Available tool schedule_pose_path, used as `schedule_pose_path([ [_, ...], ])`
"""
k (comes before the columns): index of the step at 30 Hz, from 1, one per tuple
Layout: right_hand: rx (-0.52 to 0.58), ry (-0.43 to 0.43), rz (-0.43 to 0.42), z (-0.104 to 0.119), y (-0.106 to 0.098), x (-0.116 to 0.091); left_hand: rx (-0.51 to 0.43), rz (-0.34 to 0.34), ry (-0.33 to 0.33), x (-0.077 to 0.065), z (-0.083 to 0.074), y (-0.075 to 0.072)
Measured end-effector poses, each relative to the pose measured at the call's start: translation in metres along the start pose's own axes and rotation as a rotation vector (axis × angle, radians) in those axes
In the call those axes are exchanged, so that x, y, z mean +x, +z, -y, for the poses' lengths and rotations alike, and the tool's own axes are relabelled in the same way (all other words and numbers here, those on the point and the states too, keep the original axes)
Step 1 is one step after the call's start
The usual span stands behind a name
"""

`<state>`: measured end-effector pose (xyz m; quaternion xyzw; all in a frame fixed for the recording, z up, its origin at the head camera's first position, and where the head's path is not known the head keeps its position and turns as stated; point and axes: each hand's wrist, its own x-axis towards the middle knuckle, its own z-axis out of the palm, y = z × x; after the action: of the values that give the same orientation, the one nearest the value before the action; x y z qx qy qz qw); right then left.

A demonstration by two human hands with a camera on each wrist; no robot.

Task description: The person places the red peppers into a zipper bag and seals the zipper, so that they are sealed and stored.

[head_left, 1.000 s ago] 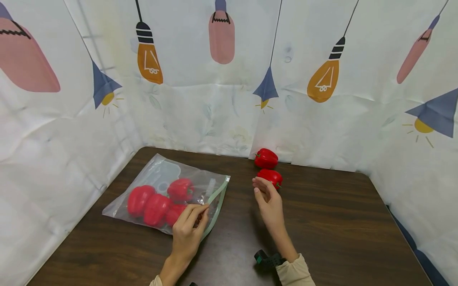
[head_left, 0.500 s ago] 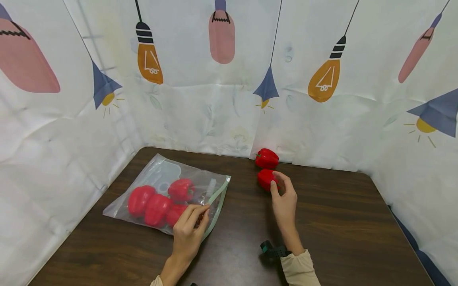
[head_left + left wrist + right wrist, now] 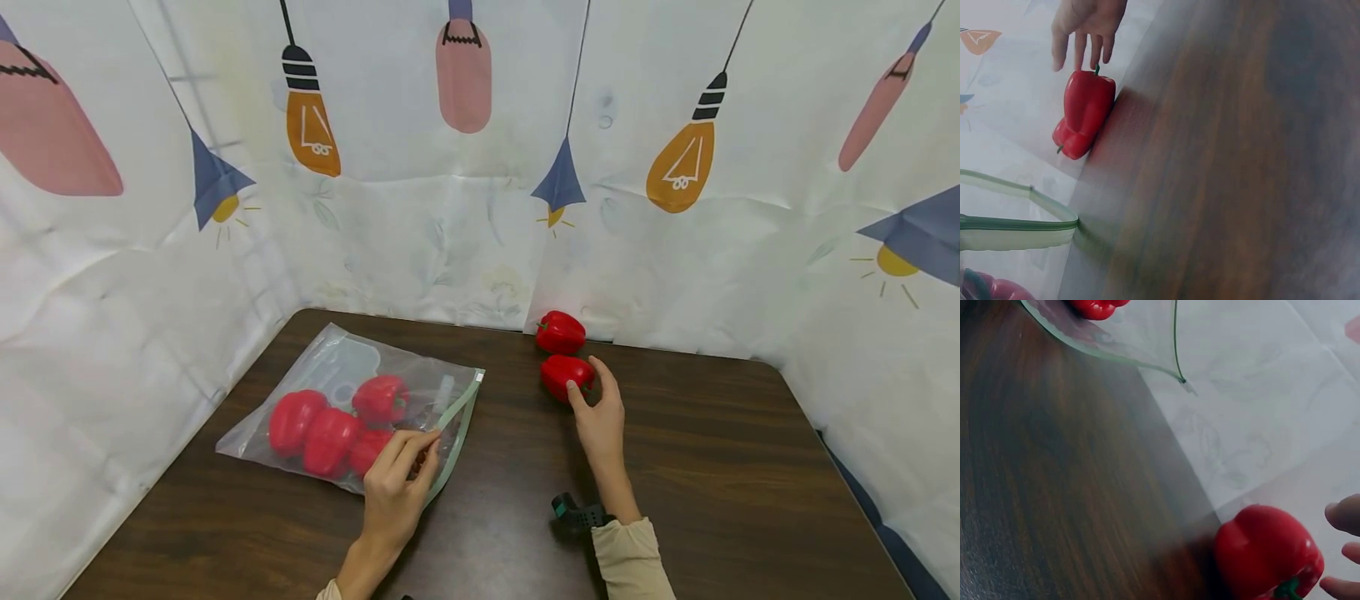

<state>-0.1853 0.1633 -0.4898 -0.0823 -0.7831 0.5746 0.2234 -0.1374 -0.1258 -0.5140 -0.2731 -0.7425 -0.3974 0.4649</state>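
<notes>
In the head view my left hand [image 3: 397, 479] pinches the green-edged mouth of a clear zip bag [image 3: 431, 368], which lies on the table with several red bell peppers [image 3: 330, 442] inside. My right hand [image 3: 602, 412] is at a red bell pepper [image 3: 562, 377] outside the bag, thumb and fingers spread around its stem end. The right wrist view shows a small gap between the fingers [image 3: 1342, 515] and that pepper [image 3: 1266, 547]. Just behind it lies another red bell pepper [image 3: 560, 332]. In the left wrist view, the bag's green zip edge [image 3: 1022, 224] stands apart.
The dark wooden table [image 3: 712, 467] extends to the right of the hands. A white sheet [image 3: 465, 233] printed with lamps and bulbs hangs along the back and sides, close behind the far pepper. My right wrist wears a black strap device [image 3: 581, 512].
My right hand has moved right, from the near pepper's front left to its stem end. The near pepper has turned slightly. My left hand stays on the bag's edge.
</notes>
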Motion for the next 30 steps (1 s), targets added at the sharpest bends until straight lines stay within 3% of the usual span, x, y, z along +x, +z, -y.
schedule_pose_path([
  [7,-0.012,0.064,0.061,-0.009,0.003,0.003,0.002,-0.006,0.009,0.001,0.0,-0.001],
  [30,-0.031,-0.03,0.076,-0.025,0.009,0.003,0.004,-0.004,0.015,0.002,-0.001,0.0],
])
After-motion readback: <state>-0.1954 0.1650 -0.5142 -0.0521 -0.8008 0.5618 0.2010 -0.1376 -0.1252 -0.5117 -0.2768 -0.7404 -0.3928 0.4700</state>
